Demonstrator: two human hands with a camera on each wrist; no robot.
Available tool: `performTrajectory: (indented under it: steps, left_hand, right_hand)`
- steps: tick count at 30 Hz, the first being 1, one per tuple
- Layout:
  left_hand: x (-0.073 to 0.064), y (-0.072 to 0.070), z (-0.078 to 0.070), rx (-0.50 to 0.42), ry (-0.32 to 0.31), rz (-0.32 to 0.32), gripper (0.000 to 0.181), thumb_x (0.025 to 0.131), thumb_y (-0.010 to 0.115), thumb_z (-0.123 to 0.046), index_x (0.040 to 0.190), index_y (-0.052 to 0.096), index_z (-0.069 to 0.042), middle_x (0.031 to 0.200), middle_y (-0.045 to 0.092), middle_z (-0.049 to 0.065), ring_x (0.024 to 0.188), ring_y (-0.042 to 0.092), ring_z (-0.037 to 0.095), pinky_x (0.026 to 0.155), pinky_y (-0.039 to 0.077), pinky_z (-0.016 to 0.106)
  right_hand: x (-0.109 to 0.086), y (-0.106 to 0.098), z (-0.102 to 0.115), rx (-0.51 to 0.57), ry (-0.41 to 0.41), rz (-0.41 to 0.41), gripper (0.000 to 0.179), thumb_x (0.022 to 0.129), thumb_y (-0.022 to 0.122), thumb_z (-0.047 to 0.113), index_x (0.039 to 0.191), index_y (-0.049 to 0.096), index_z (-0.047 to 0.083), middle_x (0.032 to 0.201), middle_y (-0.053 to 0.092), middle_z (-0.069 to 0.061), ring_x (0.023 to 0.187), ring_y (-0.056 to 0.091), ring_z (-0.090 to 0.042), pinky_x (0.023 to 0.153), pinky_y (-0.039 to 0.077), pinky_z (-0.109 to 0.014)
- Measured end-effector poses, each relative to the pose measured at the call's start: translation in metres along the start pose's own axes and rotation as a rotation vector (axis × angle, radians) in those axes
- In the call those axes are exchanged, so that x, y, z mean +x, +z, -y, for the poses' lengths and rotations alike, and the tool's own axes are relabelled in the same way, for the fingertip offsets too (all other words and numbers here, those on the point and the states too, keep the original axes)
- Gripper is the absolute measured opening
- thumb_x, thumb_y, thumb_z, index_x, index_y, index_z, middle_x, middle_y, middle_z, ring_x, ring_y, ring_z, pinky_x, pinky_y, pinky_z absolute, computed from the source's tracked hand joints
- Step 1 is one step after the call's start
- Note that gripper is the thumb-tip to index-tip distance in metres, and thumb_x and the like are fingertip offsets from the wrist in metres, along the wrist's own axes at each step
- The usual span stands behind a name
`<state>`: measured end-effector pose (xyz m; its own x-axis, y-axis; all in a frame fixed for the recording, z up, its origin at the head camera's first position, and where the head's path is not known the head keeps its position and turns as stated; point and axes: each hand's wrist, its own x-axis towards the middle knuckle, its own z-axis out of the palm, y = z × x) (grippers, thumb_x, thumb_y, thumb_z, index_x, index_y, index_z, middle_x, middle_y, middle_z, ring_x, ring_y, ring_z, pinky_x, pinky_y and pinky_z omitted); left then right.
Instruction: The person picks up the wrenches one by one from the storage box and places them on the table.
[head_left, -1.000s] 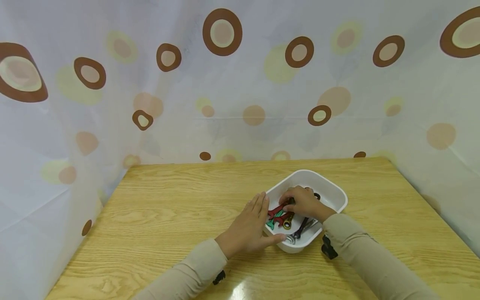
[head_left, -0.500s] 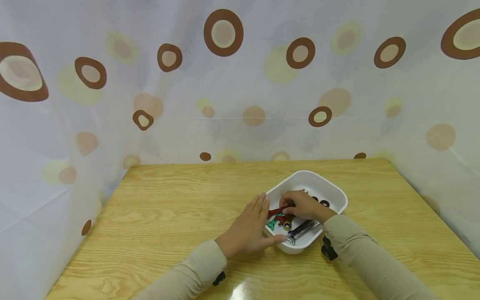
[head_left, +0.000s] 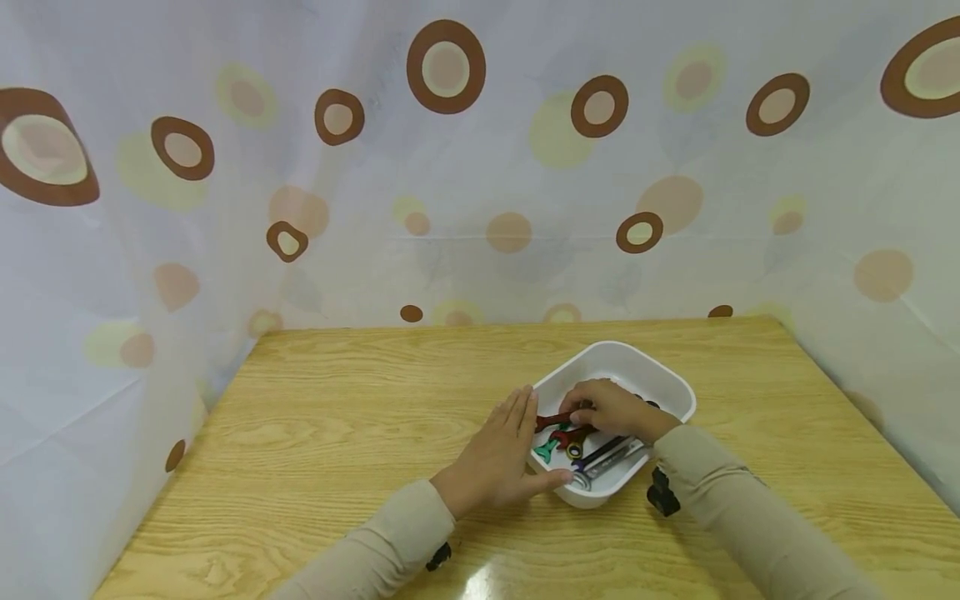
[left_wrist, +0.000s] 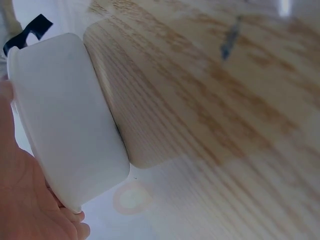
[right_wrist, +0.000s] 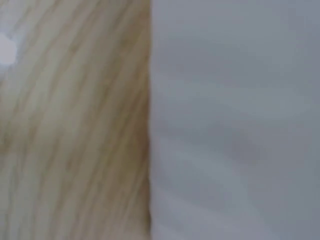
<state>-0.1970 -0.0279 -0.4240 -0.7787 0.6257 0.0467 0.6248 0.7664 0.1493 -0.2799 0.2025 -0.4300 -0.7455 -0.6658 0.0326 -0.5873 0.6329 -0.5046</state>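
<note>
A white plastic bin holds several wrenches. In the head view my left hand rests on the bin's near-left rim, fingers straight and thumb spread along the near edge. The left wrist view shows this left hand against the bin's outer wall. My right hand reaches inside, with curled fingers and thumb on a red wrench. Below it lie a second red wrench, a green wrench and a yellow-ringed wrench. A silver wrench lies beside a dark wrench.
The bin stands on a wood-grain table, right of the middle. A patterned white curtain encloses the back and sides. Dark ring ends of other tools show behind my right wrist. The right wrist view holds only table and the bin's blurred wall.
My right hand has shifted slightly down within the bin. The red wrench at its fingers has swung flatter, and the dark and silver wrenches have moved. The left hand stays on the rim.
</note>
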Motion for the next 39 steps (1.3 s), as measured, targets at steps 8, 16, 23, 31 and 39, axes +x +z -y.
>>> performTrajectory:
  steps: [8, 16, 23, 31, 39]
  left_hand:
    - [-0.001, -0.002, 0.002, -0.002, -0.001, 0.001, 0.106, 0.087, 0.025, -0.078, 0.152, 0.005, 0.003, 0.159, 0.002, 0.02, 0.147, 0.003, 0.032, 0.117, 0.017, 0.042]
    - [-0.002, 0.0, 0.002, -0.005, -0.009, 0.01, 0.107, 0.086, 0.024, -0.079, 0.152, 0.003, 0.002, 0.159, 0.001, 0.019, 0.147, 0.003, 0.031, 0.117, 0.017, 0.042]
    - [-0.002, -0.001, 0.001, 0.005, -0.011, 0.015, 0.107, 0.086, 0.024, -0.079, 0.152, 0.001, 0.002, 0.159, 0.001, 0.019, 0.147, 0.004, 0.032, 0.117, 0.017, 0.042]
    - [-0.003, -0.003, 0.0, -0.008, -0.006, 0.02, 0.107, 0.087, 0.025, -0.079, 0.152, 0.003, 0.003, 0.159, 0.001, 0.019, 0.147, 0.003, 0.031, 0.117, 0.017, 0.042]
    - [-0.002, -0.003, -0.001, 0.002, -0.012, 0.021, 0.106, 0.087, 0.025, -0.078, 0.152, 0.003, 0.002, 0.16, 0.001, 0.018, 0.147, 0.002, 0.031, 0.117, 0.017, 0.041]
  right_hand:
    - [-0.002, -0.013, 0.005, 0.024, -0.001, 0.002, 0.012, 0.089, 0.064, 0.002, 0.093, 0.073, 0.008, 0.083, 0.07, -0.001, 0.07, 0.054, -0.006, 0.065, 0.045, -0.024]
    - [-0.009, -0.022, 0.009, -0.01, 0.002, -0.043, 0.01, 0.09, 0.064, 0.006, 0.095, 0.073, 0.008, 0.089, 0.071, 0.0, 0.08, 0.061, -0.011, 0.072, 0.05, -0.031]
    - [-0.013, -0.029, 0.015, 0.037, 0.024, -0.081, 0.013, 0.09, 0.063, 0.003, 0.101, 0.072, 0.003, 0.09, 0.071, -0.005, 0.077, 0.061, -0.014, 0.067, 0.05, -0.029]
    - [-0.013, -0.036, 0.017, 0.051, 0.049, -0.124, 0.014, 0.092, 0.063, 0.006, 0.103, 0.071, 0.002, 0.089, 0.069, -0.004, 0.077, 0.062, -0.014, 0.066, 0.05, -0.029]
    - [-0.016, -0.047, 0.021, 0.098, 0.128, -0.154, 0.017, 0.093, 0.062, 0.008, 0.107, 0.07, 0.002, 0.092, 0.068, -0.007, 0.08, 0.062, -0.017, 0.069, 0.051, -0.032]
